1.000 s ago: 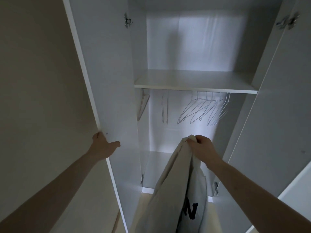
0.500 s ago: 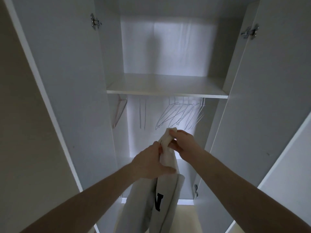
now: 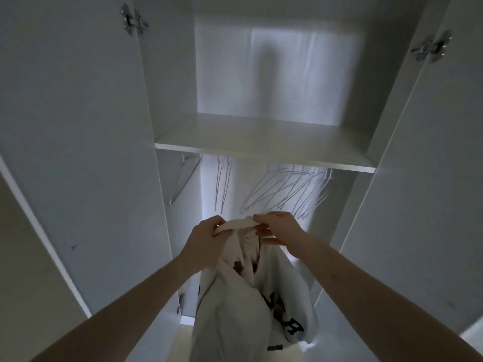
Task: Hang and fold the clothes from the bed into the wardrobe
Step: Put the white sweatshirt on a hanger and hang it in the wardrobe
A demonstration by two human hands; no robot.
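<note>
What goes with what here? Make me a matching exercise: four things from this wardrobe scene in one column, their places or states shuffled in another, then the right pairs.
Things:
1. cream garment
2. empty hangers
3. shelf
4. left door

Places or states:
A. hanging in a row under the shelf
B. swung open, hinge near its top
C. gripped at its top edge by the left hand and right hand
D. bare, above the hangers

Pairs: 1-C, 2-A, 3-D, 4-B

Two bare arms, nothing worn
Both forearms are uncovered to the frame's edge; no sleeve, watch or ring shows on the left hand [image 3: 206, 241] or right hand [image 3: 278, 228]
</note>
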